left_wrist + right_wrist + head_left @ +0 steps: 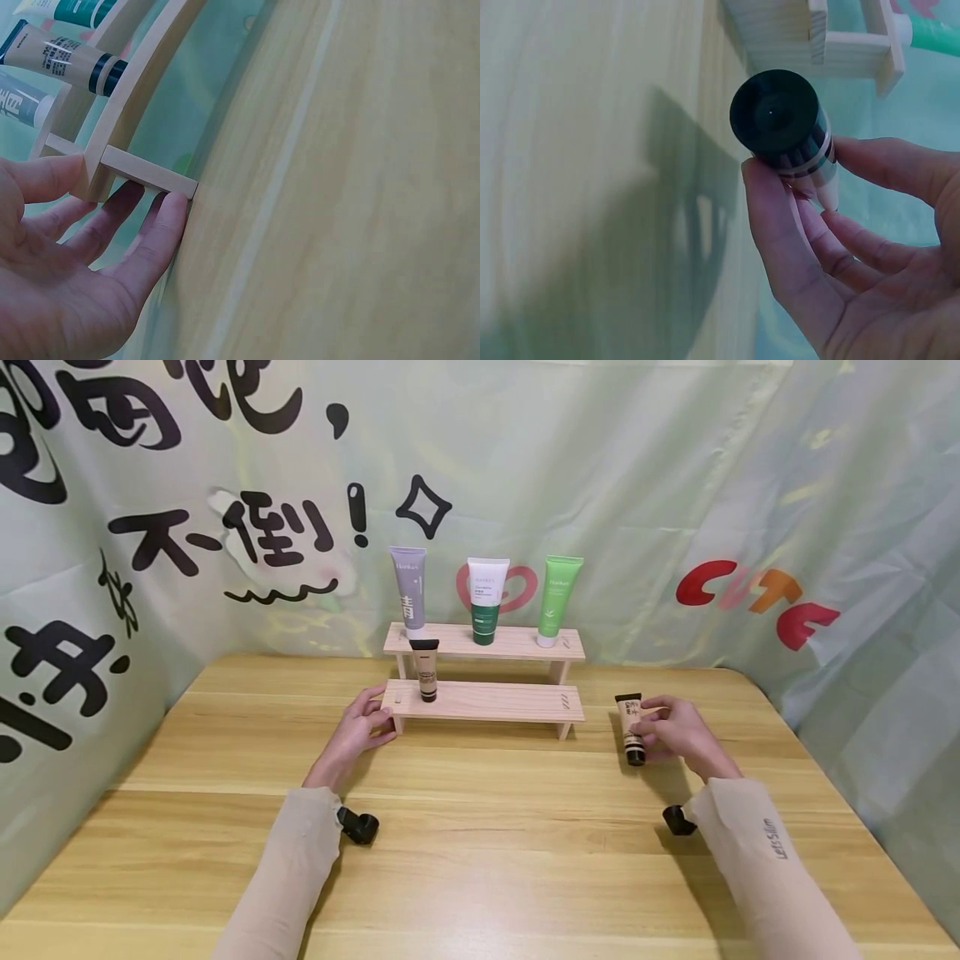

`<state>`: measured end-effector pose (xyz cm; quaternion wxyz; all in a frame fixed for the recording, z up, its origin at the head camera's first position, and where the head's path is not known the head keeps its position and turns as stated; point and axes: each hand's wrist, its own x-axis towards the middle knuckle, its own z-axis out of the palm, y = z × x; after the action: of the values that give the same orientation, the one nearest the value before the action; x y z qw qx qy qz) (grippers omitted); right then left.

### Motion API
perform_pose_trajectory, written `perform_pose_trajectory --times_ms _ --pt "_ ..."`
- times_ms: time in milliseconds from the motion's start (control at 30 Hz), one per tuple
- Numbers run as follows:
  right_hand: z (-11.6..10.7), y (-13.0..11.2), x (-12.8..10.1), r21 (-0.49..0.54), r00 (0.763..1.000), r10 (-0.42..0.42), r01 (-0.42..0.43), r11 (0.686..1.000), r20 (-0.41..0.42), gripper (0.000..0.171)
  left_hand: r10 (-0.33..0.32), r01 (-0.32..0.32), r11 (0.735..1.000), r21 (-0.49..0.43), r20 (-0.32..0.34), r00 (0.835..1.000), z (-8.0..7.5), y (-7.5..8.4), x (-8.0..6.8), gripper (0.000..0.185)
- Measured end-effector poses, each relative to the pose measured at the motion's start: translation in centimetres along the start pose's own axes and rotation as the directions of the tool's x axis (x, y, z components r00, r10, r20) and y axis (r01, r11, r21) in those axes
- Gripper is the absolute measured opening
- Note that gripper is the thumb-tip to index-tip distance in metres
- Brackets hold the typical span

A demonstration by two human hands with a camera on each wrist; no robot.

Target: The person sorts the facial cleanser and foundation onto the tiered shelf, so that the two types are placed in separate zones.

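My right hand (678, 732) pinches a beige squeeze tube (628, 727) with a black cap, held cap down above the table, right of the shelf. In the right wrist view the round black cap (774, 112) faces the camera, with the thumb on one side and fingers on the other. My left hand (358, 731) grips the left end of the two-step wooden shelf (495, 702) at its lower step. In the left wrist view the thumb lies at the board's end and fingers touch the leg (150, 171). A similar beige tube (426, 672) stands on the lower step's left part.
On the upper step stand a purple tube (409, 589), a white and green tube (486, 602) and a light green tube (559, 597). The shelf sits at the back of the wooden table (480, 852). A printed cloth (615, 468) hangs behind.
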<state>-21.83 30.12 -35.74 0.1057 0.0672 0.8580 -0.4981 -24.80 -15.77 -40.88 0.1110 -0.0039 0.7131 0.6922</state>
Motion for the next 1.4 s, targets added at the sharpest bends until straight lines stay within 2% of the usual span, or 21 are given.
perform_pose_trajectory --times_ms 900,1400 --pt "3.5 -4.6 0.9 0.094 0.986 -0.164 0.165 0.982 -0.011 0.061 -0.016 0.016 1.000 0.007 0.008 1.000 0.4 0.1 -0.2 0.054" --pt "5.6 -6.0 2.0 0.255 0.964 -0.245 0.263 0.930 -0.101 0.058 -0.014 0.014 1.000 0.004 0.000 1.000 0.2 0.1 0.0 0.054"
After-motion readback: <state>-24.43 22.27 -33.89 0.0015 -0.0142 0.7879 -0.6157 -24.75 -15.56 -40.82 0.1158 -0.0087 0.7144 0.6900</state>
